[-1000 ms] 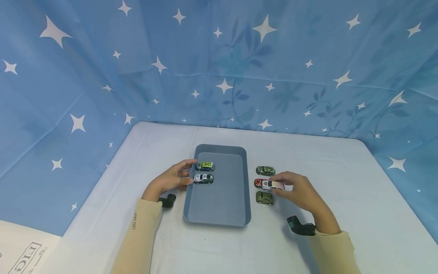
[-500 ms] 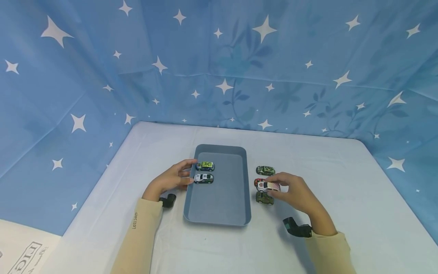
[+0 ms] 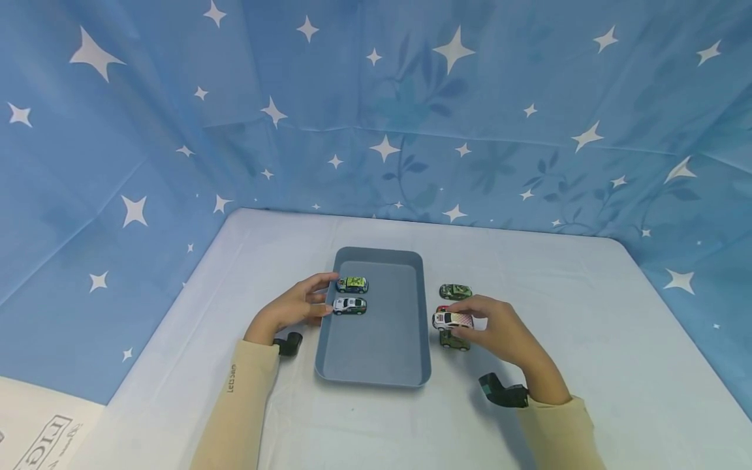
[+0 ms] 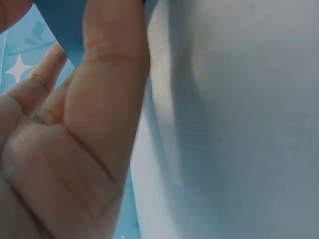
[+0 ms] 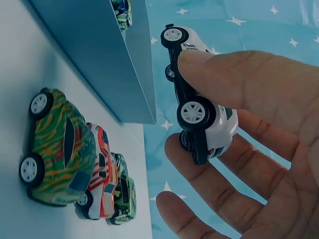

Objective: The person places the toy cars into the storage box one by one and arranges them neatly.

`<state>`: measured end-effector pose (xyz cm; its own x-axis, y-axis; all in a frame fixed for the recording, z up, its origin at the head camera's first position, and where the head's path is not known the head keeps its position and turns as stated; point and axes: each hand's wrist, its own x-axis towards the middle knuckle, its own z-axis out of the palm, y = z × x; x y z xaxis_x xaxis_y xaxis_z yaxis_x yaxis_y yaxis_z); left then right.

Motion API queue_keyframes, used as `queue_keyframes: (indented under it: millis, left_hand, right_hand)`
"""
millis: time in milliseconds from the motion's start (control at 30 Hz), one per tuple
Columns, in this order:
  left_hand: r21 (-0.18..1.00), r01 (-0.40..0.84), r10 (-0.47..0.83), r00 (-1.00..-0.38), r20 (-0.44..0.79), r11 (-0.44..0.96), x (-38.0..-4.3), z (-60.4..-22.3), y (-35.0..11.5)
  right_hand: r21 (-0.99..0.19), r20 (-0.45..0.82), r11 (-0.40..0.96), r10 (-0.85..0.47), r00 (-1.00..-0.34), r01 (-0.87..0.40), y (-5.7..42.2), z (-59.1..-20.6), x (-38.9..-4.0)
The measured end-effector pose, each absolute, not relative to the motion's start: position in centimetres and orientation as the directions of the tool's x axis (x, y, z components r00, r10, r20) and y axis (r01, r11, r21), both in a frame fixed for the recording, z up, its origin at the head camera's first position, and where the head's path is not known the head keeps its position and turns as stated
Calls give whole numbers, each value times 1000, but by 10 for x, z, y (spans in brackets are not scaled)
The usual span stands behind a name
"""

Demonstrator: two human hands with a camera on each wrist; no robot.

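My right hand (image 3: 499, 326) pinches a white toy car (image 3: 452, 320) between thumb and fingers. In the right wrist view the white toy car (image 5: 199, 107) is raised, its wheels showing, beside the tray wall. Below it stand a red toy car (image 5: 102, 174), mostly covered in the head view, an olive camouflage car (image 3: 455, 340) and a green camouflage car (image 3: 455, 292). My left hand (image 3: 290, 308) holds the left rim of the blue-grey tray (image 3: 376, 352). Inside, close to those fingers, sit a yellow-green car (image 3: 352, 284) and a white-and-green car (image 3: 350, 306).
A white cloth covers the table (image 3: 282, 418). Behind it hangs a blue curtain (image 3: 329, 78) with white stars. A pale sheet with printed letters (image 3: 47, 437) lies at the lower left. The tray's right wall stands between the held car and the tray floor.
My right hand has carried the white car leftward toward the tray's right wall, away from its place over the red car. The left hand and the tray have stayed put.
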<state>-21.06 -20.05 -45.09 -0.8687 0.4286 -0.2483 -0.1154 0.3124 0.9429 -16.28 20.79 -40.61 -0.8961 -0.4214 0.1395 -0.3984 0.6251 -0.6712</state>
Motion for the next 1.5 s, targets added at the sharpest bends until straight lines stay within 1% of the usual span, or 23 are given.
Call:
queue_keyframes:
  millis: [867, 1300, 1500]
  left_hand:
    - [945, -119, 435, -865, -249, 303, -211, -450, -201]
    - [946, -116, 433, -867, -245, 302, -211, -451, -202]
    - [945, -121, 433, -866, -251, 305, -210, -450, -201]
  right_hand:
    - [-694, 121, 589, -471, -874, -413, 185, -409, -170]
    - [-714, 142, 537, -517, -844, -449, 175, -411, -173]
    - [-703, 164, 523, -539, -826, -481, 169, -411, -174]
